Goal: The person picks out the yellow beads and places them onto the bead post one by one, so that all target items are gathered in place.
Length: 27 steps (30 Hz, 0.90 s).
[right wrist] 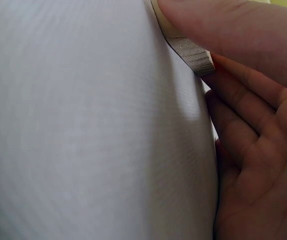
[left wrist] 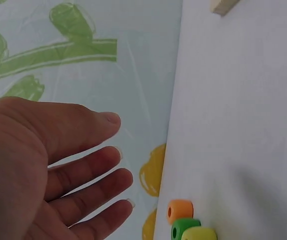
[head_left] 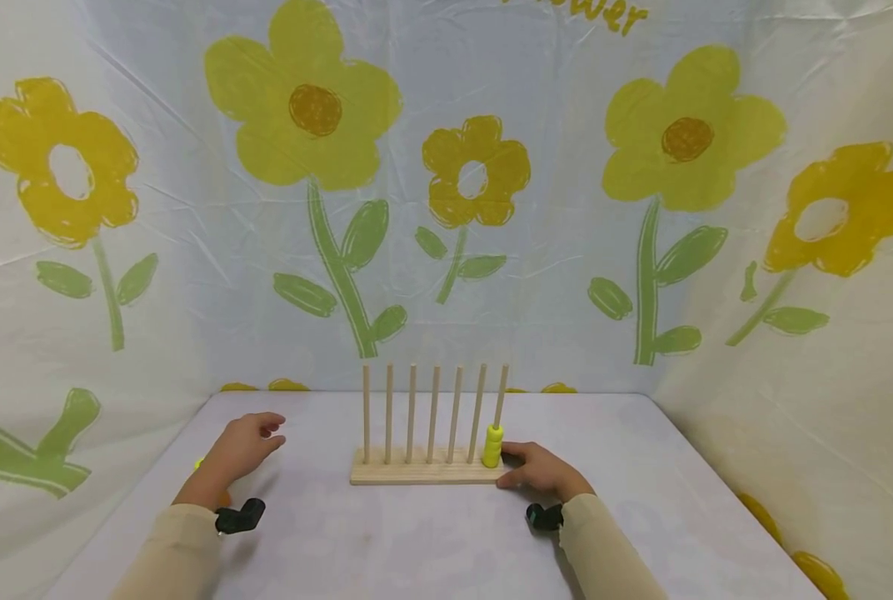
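A wooden peg rack [head_left: 424, 475] stands on the table with a row of several upright rods. Yellow beads [head_left: 493, 447] are stacked on its rightmost rod. My right hand [head_left: 540, 469] grips the right end of the base; in the right wrist view the thumb [right wrist: 243, 35] lies on one side of the wood and fingers on the other. Off to the left, my left hand [head_left: 244, 446] hovers over the table, fingers loosely bent and holding nothing. Below it, the left wrist view shows an orange bead [left wrist: 181, 211], a green bead [left wrist: 183, 227] and a yellow bead [left wrist: 199, 234].
The white table [head_left: 386, 542] ends at a back edge against a hanging cloth [head_left: 551, 292] printed with flowers. Cloth also hangs along both sides. A small black camera sits on each wrist, the left one [head_left: 240, 517] and the right one [head_left: 544, 517].
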{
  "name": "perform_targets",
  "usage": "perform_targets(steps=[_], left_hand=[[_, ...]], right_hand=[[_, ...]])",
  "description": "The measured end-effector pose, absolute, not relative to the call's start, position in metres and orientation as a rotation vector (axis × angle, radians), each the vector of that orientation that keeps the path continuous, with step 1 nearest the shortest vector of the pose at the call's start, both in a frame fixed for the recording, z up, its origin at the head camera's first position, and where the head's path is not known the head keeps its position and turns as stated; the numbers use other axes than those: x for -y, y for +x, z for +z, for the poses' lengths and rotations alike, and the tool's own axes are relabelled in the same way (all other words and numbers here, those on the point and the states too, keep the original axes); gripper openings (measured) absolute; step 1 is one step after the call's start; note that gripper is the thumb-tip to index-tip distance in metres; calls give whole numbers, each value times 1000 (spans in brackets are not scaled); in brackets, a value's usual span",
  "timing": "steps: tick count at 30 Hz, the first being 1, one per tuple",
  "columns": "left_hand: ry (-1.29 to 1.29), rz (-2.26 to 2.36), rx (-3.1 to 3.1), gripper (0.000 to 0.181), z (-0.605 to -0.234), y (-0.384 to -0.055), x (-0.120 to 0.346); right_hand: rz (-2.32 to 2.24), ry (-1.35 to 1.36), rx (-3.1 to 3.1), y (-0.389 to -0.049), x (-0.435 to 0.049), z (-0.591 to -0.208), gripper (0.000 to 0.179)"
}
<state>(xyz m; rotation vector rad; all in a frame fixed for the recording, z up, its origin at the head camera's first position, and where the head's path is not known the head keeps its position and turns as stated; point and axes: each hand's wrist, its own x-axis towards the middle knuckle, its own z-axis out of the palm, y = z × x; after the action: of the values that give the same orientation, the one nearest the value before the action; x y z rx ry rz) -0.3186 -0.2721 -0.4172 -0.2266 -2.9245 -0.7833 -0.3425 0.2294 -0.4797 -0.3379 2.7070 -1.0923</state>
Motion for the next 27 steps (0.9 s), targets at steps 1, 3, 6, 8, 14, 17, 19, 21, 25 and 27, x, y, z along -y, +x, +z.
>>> perform_targets(steps=[1, 3, 6, 8, 14, 17, 19, 21, 25, 27], left_hand=[[-220, -770, 2939, 41, -417, -320, 274], [-192, -756, 2965, 40, -418, -321, 278], [-151, -728, 3016, 41, -421, -323, 284], [-130, -715, 3040, 41, -423, -324, 288], [-141, -682, 3061, 40, -428, -325, 298], [-121, -702, 3080, 42, -429, -325, 301], [-104, -711, 3091, 44, -430, -325, 302], [-83, -709, 3105, 46, -430, -325, 304], [-35, -685, 3144, 43, -432, -324, 306], [-32, -670, 3150, 39, -433, -323, 307]], right_hand=[[-1098, -333, -2706, -342, -229, -479, 76], [-1100, -326, -2706, -342, -229, -479, 76], [-1085, -316, -2713, -343, -229, -480, 76], [-1078, -315, -2715, -343, -229, -481, 76], [-1112, -320, -2700, -342, -229, -480, 76], [-1112, -322, -2700, -342, -229, -480, 76], [-1102, -323, -2708, -342, -229, -479, 76], [-1098, -319, -2714, -342, -230, -479, 76], [-1114, -318, -2703, -342, -230, -479, 77], [-1119, -327, -2699, -342, -230, -480, 77]])
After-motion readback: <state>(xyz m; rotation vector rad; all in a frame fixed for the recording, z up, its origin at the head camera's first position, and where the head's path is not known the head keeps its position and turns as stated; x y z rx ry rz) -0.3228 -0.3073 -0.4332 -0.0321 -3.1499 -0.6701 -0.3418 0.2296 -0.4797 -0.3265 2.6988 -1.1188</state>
